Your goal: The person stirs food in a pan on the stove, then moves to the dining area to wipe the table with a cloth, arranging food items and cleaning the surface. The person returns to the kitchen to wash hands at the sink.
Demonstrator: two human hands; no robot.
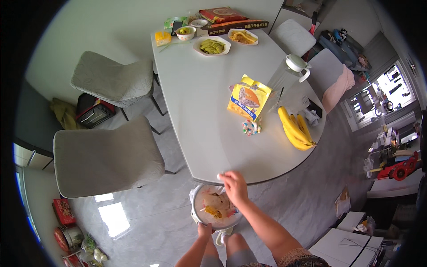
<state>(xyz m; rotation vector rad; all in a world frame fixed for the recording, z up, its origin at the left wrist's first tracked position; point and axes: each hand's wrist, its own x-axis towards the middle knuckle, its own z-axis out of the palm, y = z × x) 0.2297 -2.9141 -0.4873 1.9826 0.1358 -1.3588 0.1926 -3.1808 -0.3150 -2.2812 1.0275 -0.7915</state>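
Observation:
My left hand [204,229] grips the near rim of a round trash bin [195,213], which has a liner and stands below the table's near end with refuse inside. My right hand [236,188] is at the table edge above the bin, its fingers pinching a small white piece [219,176], perhaps crumpled tissue. On the white table [206,133] a crumpled colourful wrapper [252,127] lies beside a yellow food package [248,100]. To their right is a bunch of bananas [295,130].
A clear pitcher [287,73] with a white lid stands on the right of the table. At the far end are a dish of green slices [212,46], a dish of yellow food [243,37], a bowl [185,32] and flat boxes [222,15]. Grey chairs [106,157] flank the table.

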